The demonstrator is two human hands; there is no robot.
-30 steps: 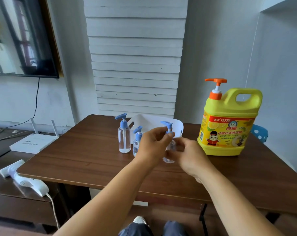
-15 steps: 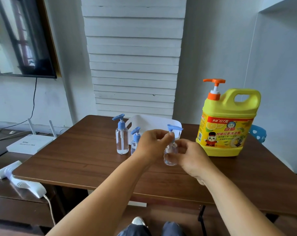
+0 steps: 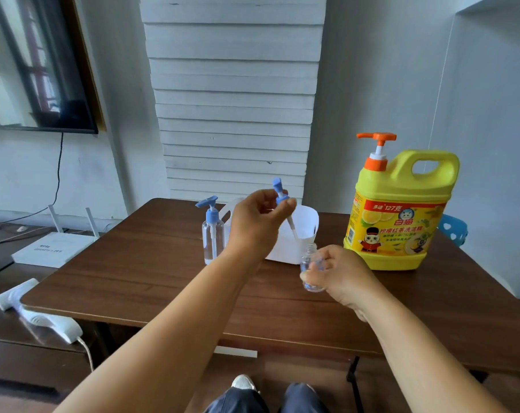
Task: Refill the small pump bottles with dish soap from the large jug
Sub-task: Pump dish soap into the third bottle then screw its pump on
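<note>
Two hands work above the brown tabletop (image 3: 151,281). With a closed grip, the left hand (image 3: 255,225) pinches a blue pump top (image 3: 280,194), lifted clear with its tube dangling. Lower right, the right hand (image 3: 339,272) wraps closed around a small open clear bottle (image 3: 309,269). Another capped bottle (image 3: 212,234) stands left of a white tub (image 3: 306,231). Further right sits the yellow jug (image 3: 398,210).

Second small bottle (image 3: 226,234) mostly hidden behind left hand (image 3: 254,225).
</note>
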